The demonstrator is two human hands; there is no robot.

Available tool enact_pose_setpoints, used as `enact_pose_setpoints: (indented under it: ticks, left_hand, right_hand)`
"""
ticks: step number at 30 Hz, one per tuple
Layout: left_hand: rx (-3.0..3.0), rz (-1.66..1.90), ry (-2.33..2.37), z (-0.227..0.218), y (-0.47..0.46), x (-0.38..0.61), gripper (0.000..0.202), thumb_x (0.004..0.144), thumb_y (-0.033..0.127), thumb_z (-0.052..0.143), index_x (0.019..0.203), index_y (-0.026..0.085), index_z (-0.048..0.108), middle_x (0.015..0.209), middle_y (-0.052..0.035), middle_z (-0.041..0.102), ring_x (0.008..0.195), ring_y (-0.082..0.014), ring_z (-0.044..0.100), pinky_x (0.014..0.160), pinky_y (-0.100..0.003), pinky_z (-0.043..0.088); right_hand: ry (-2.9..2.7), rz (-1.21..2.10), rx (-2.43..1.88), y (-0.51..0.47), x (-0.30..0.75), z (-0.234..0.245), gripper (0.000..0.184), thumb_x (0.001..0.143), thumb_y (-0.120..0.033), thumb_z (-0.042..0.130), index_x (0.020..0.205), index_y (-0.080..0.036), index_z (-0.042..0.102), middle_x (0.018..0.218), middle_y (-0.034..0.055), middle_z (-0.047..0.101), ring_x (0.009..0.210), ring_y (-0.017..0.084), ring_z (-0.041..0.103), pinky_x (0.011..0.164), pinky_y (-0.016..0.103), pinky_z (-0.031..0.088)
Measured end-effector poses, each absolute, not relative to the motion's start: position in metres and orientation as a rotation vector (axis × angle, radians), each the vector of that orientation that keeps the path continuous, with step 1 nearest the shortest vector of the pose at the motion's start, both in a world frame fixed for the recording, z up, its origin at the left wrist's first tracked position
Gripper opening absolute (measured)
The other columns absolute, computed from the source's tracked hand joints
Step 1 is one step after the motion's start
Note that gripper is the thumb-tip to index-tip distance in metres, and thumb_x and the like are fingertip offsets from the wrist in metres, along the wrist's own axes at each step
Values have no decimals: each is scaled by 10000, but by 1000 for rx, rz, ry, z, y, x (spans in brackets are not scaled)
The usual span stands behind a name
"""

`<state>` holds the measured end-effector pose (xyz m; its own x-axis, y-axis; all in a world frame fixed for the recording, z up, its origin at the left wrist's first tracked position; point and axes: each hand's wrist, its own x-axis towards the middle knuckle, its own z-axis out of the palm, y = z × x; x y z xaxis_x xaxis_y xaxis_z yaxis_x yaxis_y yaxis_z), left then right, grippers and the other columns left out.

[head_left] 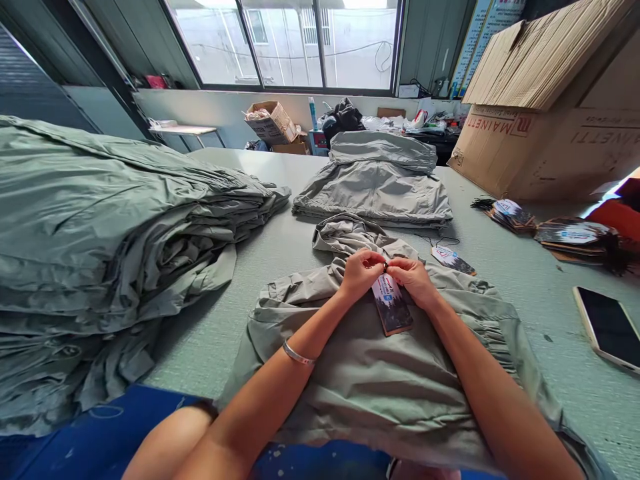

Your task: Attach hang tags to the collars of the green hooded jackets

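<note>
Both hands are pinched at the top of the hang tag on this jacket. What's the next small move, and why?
Probably finish closing the tag's loop before letting go. The left hand and right hand meet fingertip to fingertip at the top of the hang tag, which lies flat on the jacket. The fastening is hidden between the fingers, so whether it is closed is unclear.

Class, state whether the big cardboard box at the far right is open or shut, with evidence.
Open: the top flap of the cardboard box is lifted, angled up above its printed side.
</note>
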<state>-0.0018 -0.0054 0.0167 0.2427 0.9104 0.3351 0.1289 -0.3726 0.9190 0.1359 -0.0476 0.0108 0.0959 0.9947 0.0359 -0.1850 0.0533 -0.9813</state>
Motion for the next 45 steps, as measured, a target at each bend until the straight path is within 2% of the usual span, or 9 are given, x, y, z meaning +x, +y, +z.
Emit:
enact_pose_setpoints:
  ticks: [6,13,18,22,34,40,45]
  left_hand:
    - [1866,1146,961,22,-4,-8,113,656,135,636,700,145,739,673,-10,614,626,-102,553,574,-199,430]
    - [1598,932,977,22,-3,-8,137,643,213,641,700,126,730,607,7,643,530,-88,517,497,-186,362]
    - [1582,973,1001,25,-3,-10,115,641,175,650,707,126,730,630,-4,673,560,-102,563,521,-189,405]
    - [1639,1015,1002,23,-2,-10,115,661,170,649,725,124,733,676,-23,695,605,-117,598,549,-196,442]
    - [1729,1015,962,24,-1,-11,103,650,217,673,690,130,713,681,-24,658,614,-118,572,546,-204,424]
    - [1601,900,849,23,-1,-13,202,631,300,715,729,123,720,638,-7,647,567,-103,541,515,-195,401]
    - [1590,877,841,20,0,-12,230,653,323,711,749,114,715,634,-10,645,559,-98,532,512,-194,391]
  right_hand:
    - [-1098,1175,-1115,-48,139,12,122,576,-273,709,626,-166,681,505,-55,501,489,72,389,509,241,335]
    - [-1069,1177,-1101,-51,137,14,126,552,-293,720,587,-179,679,491,-43,518,473,75,391,479,234,334]
    - [-858,1134,-1136,-47,130,10,238,486,-344,782,624,-169,698,456,-32,523,436,73,355,434,241,296]
    - [-798,1129,-1120,-46,129,8,250,471,-339,797,621,-170,692,446,-40,506,424,69,340,428,243,264]
    - [-860,1167,-1125,-45,133,8,201,486,-308,766,608,-167,692,458,-42,508,436,68,340,446,241,258]
    - [-957,1287,-1086,-48,139,10,92,533,-253,678,567,-171,652,439,-56,454,443,64,321,449,232,223]
    - [-942,1322,-1069,-47,140,9,107,530,-251,691,585,-166,657,457,-54,475,458,64,340,460,226,231]
